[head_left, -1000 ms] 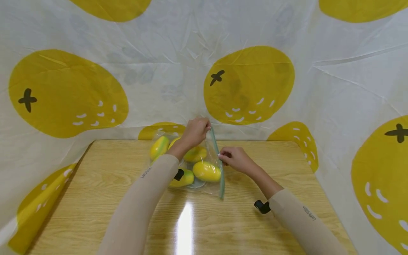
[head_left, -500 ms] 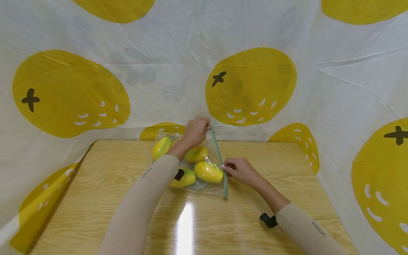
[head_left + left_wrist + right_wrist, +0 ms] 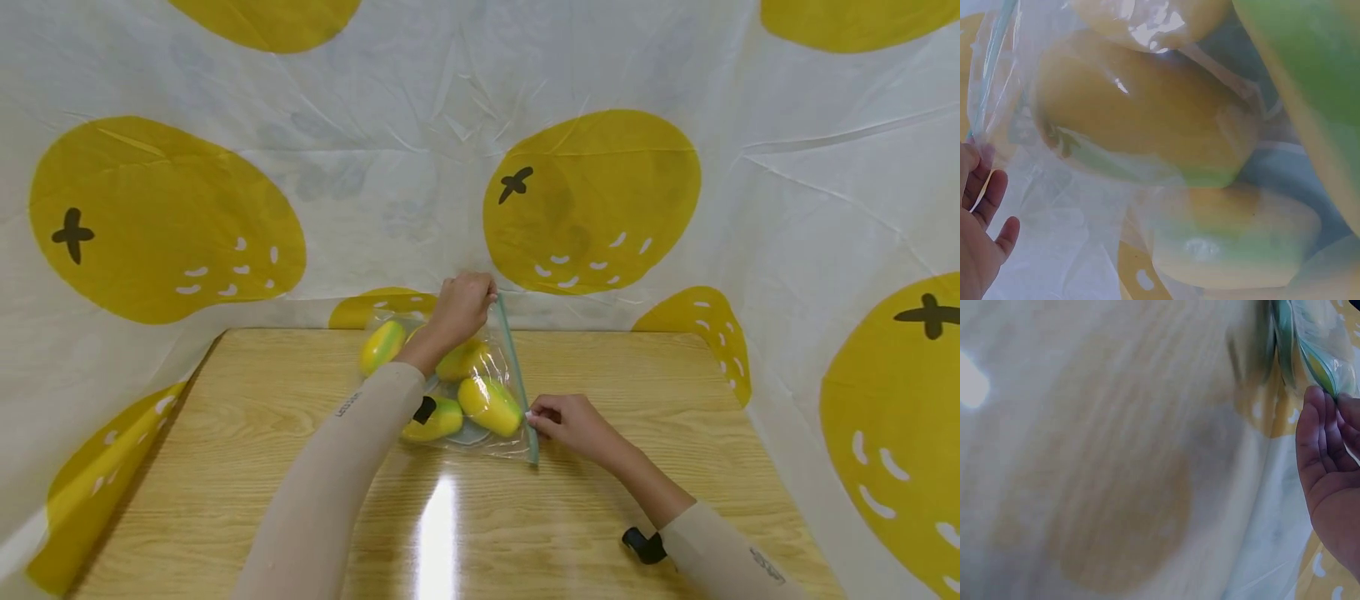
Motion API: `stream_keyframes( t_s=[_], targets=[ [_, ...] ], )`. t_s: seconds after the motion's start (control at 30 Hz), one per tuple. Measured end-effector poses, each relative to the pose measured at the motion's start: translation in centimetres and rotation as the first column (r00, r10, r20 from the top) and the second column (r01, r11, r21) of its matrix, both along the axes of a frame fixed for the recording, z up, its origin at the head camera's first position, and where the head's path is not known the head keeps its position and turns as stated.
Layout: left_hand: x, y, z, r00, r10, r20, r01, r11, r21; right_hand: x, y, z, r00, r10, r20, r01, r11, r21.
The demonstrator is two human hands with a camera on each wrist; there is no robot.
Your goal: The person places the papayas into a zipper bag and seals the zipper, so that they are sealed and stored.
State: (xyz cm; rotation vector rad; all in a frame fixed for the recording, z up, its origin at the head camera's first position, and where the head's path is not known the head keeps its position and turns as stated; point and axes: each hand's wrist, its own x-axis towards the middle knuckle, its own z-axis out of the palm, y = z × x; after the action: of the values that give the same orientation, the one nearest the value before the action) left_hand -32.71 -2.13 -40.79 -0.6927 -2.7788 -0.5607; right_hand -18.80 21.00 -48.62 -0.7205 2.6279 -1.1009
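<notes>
A clear zip bag (image 3: pixel 495 448) with a green closure strip (image 3: pixel 513 346) lies at the table's back middle. Inside are several yellow-and-green, mango-like fruits (image 3: pixel 489 407), over something flat and grey-blue (image 3: pixel 1279 164). My left hand (image 3: pixel 461 308) pinches the far end of the strip, holding that corner raised; its forearm hides part of the bag. In the left wrist view, the last fingers of this left hand (image 3: pixel 985 231) stand apart from the plastic. Towards the near end, the thumb and fingers of my right hand (image 3: pixel 567 425) pinch the strip.
The wooden table (image 3: pixel 285 467) ends at a white curtain (image 3: pixel 390 200) printed with large yellow fruits, which hangs behind and on both sides. Black wrist cameras (image 3: pixel 643 546) sit on both forearms. Light glares on the table front.
My right hand has slid along the strip towards its near end. The fruit beside it has tilted inside the bag. The left hand holds its place at the far corner.
</notes>
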Motion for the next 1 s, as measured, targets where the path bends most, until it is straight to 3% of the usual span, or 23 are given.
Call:
stream_keyframes(
  t_s=[0.27,0.63,1.0],
  targets=[
    [-0.2,0.4,0.0,1.000,-0.005,0.013,0.006,0.999,-0.035,1.0,0.7,-1.0,0.994,0.060,0.089,-0.056,0.997,-0.044],
    [-0.3,0.3,0.1,1.000,0.025,0.009,-0.025,0.999,-0.036,2.4,1.2,-2.0,0.962,0.162,0.221,-0.145,0.985,-0.091],
    [-0.4,0.3,-0.4,0.998,-0.013,0.057,0.015,0.999,-0.030,2.6,1.8,-2.0,0.960,0.182,0.210,-0.177,0.983,-0.045]
  ],
)
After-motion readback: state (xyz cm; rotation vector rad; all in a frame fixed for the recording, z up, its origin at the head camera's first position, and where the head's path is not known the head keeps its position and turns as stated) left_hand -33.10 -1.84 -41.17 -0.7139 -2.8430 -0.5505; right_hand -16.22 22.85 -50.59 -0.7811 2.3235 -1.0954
